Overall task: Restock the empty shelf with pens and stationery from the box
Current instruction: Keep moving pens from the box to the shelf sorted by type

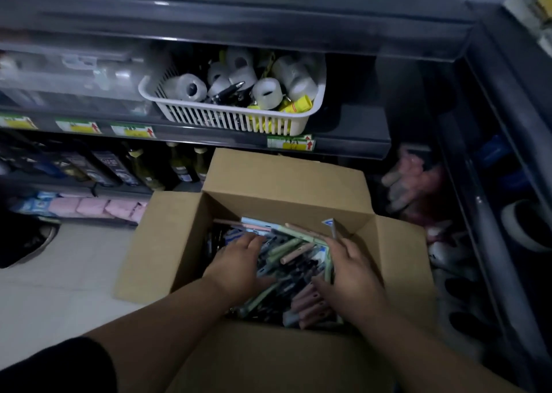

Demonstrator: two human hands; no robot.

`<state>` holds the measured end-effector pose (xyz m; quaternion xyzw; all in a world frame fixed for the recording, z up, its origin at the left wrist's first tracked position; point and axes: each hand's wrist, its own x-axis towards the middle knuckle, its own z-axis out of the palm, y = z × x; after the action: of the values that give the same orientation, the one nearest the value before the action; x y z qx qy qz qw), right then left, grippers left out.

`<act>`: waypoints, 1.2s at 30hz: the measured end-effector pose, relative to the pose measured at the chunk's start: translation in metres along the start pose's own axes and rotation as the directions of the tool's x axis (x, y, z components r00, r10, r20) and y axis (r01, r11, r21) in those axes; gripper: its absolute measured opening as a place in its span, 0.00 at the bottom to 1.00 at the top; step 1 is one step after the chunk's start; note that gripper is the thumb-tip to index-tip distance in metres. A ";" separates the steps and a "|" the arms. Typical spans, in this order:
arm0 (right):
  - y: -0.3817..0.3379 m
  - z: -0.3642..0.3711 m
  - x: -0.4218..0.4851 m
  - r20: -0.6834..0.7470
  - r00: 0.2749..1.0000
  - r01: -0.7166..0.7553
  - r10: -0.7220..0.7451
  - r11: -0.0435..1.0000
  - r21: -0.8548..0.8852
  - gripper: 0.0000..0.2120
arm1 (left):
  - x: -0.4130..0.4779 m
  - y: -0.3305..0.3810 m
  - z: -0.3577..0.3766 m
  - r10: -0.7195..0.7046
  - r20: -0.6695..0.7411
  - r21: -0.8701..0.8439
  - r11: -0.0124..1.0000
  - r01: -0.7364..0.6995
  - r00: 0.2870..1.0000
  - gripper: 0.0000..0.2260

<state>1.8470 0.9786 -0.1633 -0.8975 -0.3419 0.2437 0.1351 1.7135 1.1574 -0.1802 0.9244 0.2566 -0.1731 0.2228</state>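
Observation:
An open cardboard box (179, 243) stands on the floor before dark shelving, its flaps folded out. Inside lies a loose heap of pens (294, 261) in green, pink, blue and black. Both my hands are down in the box. My left hand (239, 261) lies on the left side of the heap, fingers spread flat over the pens. My right hand (351, 270) rests on the right side, fingers extended along the pens and the box wall. A bare dark stretch of shelf (352, 123) lies right of a white basket.
The white slotted basket (239, 120) on the middle shelf holds tape rolls, a pen and yellow items. Clear plastic containers (74, 72) stand left of it. Bottles (182, 165) and pink packs (98, 207) fill the lower shelves. A second dark rack (507, 183) runs along the right.

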 end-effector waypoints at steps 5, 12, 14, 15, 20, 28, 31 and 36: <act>0.003 0.007 0.005 -0.063 0.992 -0.098 0.110 0.981 0.170 0.20 | 0.037 0.021 0.012 0.052 -0.005 -0.058 0.997 -0.052 0.999 0.33; 0.004 0.009 0.001 -0.080 0.985 -0.144 0.155 0.981 0.129 0.21 | 0.058 0.025 0.028 0.097 0.229 0.114 0.986 -0.125 0.969 0.25; 0.002 0.007 -0.002 -0.079 0.982 -0.158 0.170 0.978 0.138 0.19 | 0.054 0.022 0.026 0.092 0.213 0.067 0.992 -0.108 0.973 0.22; 0.001 0.007 -0.003 -0.080 0.982 -0.157 0.170 0.977 0.141 0.16 | 0.052 0.021 0.024 0.096 0.191 0.045 0.993 -0.107 0.977 0.21; -0.011 0.015 -0.002 0.068 0.984 -0.175 0.165 0.963 0.203 0.12 | 0.030 0.014 0.010 0.151 0.137 0.085 0.983 -0.163 0.979 0.16; -0.014 0.002 0.008 0.350 0.933 -0.145 0.088 0.979 0.141 0.21 | 0.008 0.007 0.017 0.155 0.154 0.070 0.983 -0.168 0.976 0.17; -0.008 0.006 0.005 0.421 0.906 0.053 -0.055 0.998 0.016 0.17 | 0.015 0.018 0.019 0.119 0.137 0.005 0.993 -0.120 0.983 0.19; 0.004 0.022 0.006 0.455 0.866 0.228 -0.209 0.974 0.013 0.27 | 0.030 0.027 0.025 0.023 0.095 -0.048 0.999 -0.019 0.995 0.28</act>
<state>1.8418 0.9819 -0.1854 -0.7739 -0.4681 0.4224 0.0598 1.7470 1.1364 -0.2052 0.9122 0.2400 -0.2087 0.2584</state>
